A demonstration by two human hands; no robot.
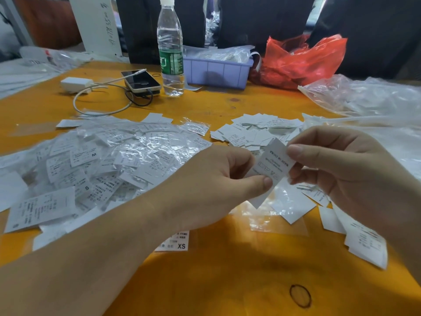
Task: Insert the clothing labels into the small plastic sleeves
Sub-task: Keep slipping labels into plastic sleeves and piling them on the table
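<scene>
A white clothing label (272, 161) printed "MADE IN CHINA" is held tilted above the orange table (216, 277). My left hand (218, 179) pinches its lower end between thumb and fingers. My right hand (341, 165) grips its upper right edge. Whether a clear sleeve surrounds the label I cannot tell. A big heap of labels in shiny plastic sleeves (109, 163) covers the table's left side. Loose bare labels (250, 130) lie in a pile behind my hands. More labels and a clear sleeve (291, 201) lie under my hands.
A water bottle (170, 49), a phone (141, 82) with a white charger (76, 84) and cable stand at the back. A lilac plastic bin (218, 70), a red plastic bag (300, 58) and clear bags (369, 96) sit at the back right.
</scene>
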